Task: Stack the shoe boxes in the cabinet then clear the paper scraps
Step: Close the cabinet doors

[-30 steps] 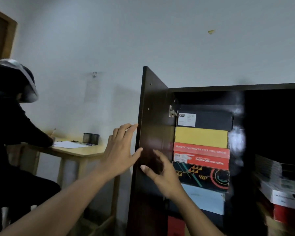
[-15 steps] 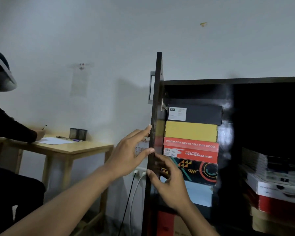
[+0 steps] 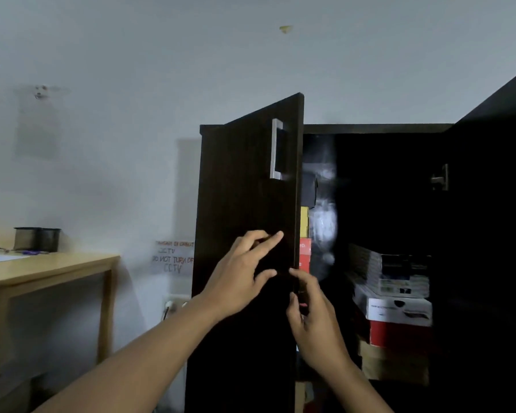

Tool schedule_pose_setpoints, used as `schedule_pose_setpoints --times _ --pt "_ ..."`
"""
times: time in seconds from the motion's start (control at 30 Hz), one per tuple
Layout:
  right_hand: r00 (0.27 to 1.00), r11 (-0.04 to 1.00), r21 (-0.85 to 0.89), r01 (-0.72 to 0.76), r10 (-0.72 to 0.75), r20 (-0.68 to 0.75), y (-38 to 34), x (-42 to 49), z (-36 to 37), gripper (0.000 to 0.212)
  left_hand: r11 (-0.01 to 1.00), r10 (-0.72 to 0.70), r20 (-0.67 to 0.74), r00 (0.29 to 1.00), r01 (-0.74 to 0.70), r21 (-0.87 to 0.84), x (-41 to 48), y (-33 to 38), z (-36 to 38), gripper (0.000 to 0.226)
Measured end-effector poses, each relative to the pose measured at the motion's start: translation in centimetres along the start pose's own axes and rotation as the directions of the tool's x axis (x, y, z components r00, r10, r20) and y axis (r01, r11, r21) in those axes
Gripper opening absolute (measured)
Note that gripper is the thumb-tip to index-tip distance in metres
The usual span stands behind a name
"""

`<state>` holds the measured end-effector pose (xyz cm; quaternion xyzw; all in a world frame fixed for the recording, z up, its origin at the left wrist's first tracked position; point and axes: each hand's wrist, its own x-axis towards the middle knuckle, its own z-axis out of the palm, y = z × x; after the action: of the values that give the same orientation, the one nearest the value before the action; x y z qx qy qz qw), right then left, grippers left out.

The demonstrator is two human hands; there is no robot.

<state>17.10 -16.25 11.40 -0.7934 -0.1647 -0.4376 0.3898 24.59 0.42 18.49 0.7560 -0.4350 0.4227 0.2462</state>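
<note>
The dark cabinet's left door [image 3: 245, 204] stands partly swung across the opening, its outer face and metal handle [image 3: 276, 149] toward me. My left hand [image 3: 239, 275] presses on that face with its fingers spread. My right hand [image 3: 313, 317] grips the door's free edge, fingers curled round it. Behind the door only a sliver of the left stack of shoe boxes [image 3: 306, 234] shows: black, yellow, red. A second stack of shoe boxes [image 3: 396, 311] sits deeper in the cabinet on the right.
The cabinet's right door [image 3: 495, 234] hangs open at the far right. A wooden desk [image 3: 48, 269] with a paper sheet and a black mesh holder [image 3: 38, 238] stands at the left. A wall socket with a plug and a handwritten note are beside the cabinet.
The left door has swung shut-ward from edge-on to showing its outer face, now hiding most of the left box stack. Both hands moved right with it. The seated person has left the view.
</note>
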Motion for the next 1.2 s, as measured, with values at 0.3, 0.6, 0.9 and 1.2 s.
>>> schedule_pose_setpoints --times 0.3,0.6,0.9,1.2 --pt "0.995 0.97 -0.236 -0.062 0.043 -0.087 6.3 2.6 -0.7 0.056 0.987 -0.081 0.022 0.996 0.077 0.144 3.9 -1.9 6.2 0.083" --pt "0.97 0.959 -0.147 -0.244 0.244 -0.016 13.4 7.3 0.4 0.071 0.935 -0.185 0.314 0.931 0.069 0.348 5.6 -4.5 11.7 0.087" --pt "0.964 0.962 -0.067 -0.264 0.262 -0.032 13.3 5.0 -1.9 0.073 0.969 -0.222 0.332 0.917 0.17 0.178 5.8 -3.1 11.4 0.086" --pt "0.91 0.992 -0.007 -0.122 0.109 -0.4 -1.2 -6.0 -15.7 0.04 0.96 -0.003 0.2 0.98 0.059 -0.273 6.7 9.4 9.0 0.076"
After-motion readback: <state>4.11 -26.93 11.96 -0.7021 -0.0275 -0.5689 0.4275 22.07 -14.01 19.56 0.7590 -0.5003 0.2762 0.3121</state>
